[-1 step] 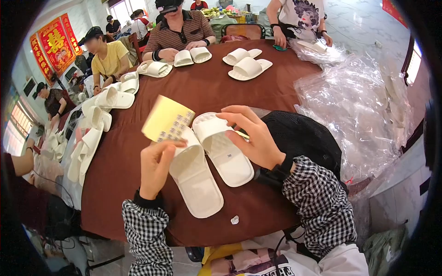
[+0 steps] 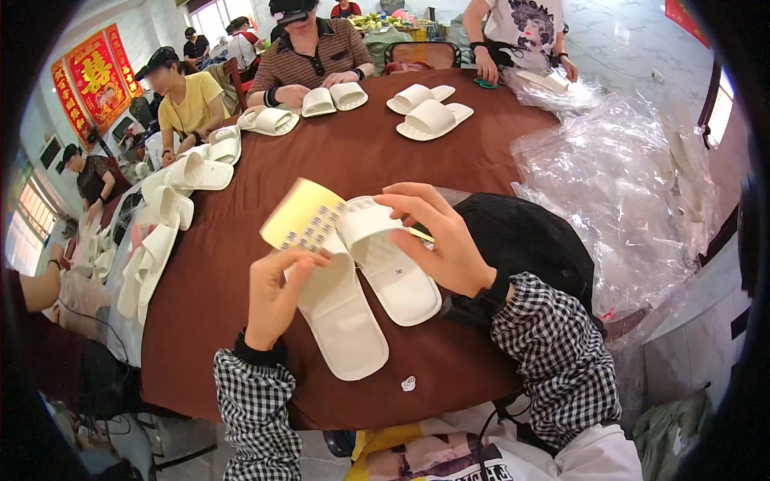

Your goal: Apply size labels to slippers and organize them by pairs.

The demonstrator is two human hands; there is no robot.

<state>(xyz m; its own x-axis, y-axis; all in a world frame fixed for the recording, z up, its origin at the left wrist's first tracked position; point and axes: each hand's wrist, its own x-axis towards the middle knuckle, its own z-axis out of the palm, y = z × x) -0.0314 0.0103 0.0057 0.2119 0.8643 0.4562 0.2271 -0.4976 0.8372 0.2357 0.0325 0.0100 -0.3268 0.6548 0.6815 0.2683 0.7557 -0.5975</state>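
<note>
My left hand [image 2: 277, 293] pinches a yellow sheet of small printed stickers [image 2: 301, 212] by its lower edge. The sheet tilts above the toe end of a white slipper [image 2: 349, 333], hiding part of its strap. Beside it lies a second white slipper [image 2: 405, 293], with a small number label on its insole. My right hand [image 2: 441, 240] is curled over that slipper's strap, thumb and forefinger apart. A thin yellow stick-like thing [image 2: 421, 234] shows under its fingers; its kind and most of its length are hidden.
Pairs of white slippers [image 2: 433, 120] stand on the brown-covered table [image 2: 337, 176], more along its left edge. A black mesh bag [image 2: 529, 248] and clear plastic wrapping [image 2: 618, 176] lie to the right. A small white scrap [image 2: 409, 383] is near me. Other people sit and stand around.
My left hand has shifted slightly right, carrying the sticker sheet closer to the right slipper. The sheet is tilted a little differently. My right hand and the slippers have hardly moved.
</note>
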